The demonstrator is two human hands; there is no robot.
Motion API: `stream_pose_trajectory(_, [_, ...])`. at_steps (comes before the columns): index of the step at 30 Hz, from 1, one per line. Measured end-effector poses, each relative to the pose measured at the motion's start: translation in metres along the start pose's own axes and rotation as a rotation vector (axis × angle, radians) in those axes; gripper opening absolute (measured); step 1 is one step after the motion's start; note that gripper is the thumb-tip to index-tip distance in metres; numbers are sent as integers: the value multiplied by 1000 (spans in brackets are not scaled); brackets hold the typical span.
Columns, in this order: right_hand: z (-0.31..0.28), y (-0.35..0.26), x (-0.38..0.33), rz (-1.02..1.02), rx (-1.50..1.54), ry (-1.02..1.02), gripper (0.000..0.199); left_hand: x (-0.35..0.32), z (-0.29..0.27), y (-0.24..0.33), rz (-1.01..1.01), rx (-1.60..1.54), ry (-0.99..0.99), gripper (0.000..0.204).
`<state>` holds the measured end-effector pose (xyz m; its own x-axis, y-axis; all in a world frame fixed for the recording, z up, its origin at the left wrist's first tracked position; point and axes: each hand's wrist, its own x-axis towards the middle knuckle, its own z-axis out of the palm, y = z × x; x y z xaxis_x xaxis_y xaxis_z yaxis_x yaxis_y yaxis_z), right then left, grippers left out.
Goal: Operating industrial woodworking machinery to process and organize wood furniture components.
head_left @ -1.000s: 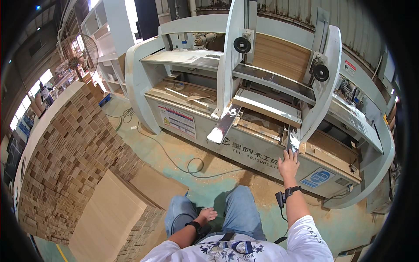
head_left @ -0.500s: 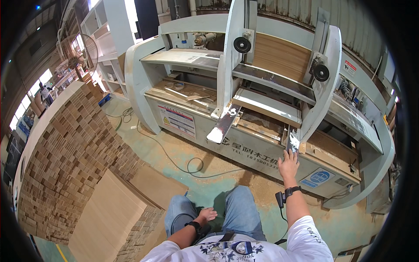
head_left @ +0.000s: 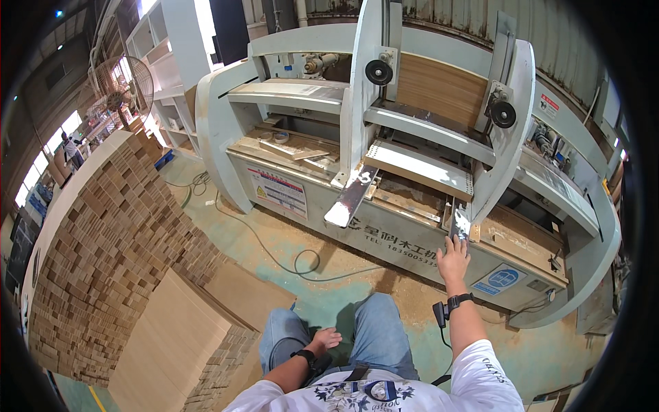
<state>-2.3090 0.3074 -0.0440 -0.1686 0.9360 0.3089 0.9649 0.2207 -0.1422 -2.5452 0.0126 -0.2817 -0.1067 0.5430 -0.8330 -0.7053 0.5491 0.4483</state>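
My right hand [head_left: 453, 258] reaches forward with its fingers stretched out, fingertips resting on the end of a dark, paint-worn metal arm [head_left: 460, 221] at the front of a large grey woodworking machine [head_left: 405, 242]. Lying over my lap, my left hand [head_left: 327, 338] has its fingers extended and holds nothing. A matching dark metal arm [head_left: 351, 197] juts out farther left. Between the two arms, set back, a wooden board with a pale, perforated top [head_left: 421, 168] lies across the machine. Above it runs a crossbeam [head_left: 431, 135].
At left rises a tall stack of wooden pieces [head_left: 110, 261], with a flat-topped board stack [head_left: 168, 336] nearer me. A cable [head_left: 268, 250] loops over the dusty floor. Round black knobs [head_left: 379, 72] sit on the machine's uprights. A fan [head_left: 120, 86] stands at far left.
The machine's crossbeams appear slightly shifted, showing more of their front faces. Both my hands stay where they were.
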Motion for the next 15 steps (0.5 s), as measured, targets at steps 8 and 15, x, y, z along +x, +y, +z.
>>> stream_pose_trajectory(8, [-2,0,0,8,3,-11,48,3,-5,0,-8,-58,-66,28])
stream_pose_trajectory(15, [-9,-9,1,-23,30,-52,53,10,-26,1,550,429,-601,30])
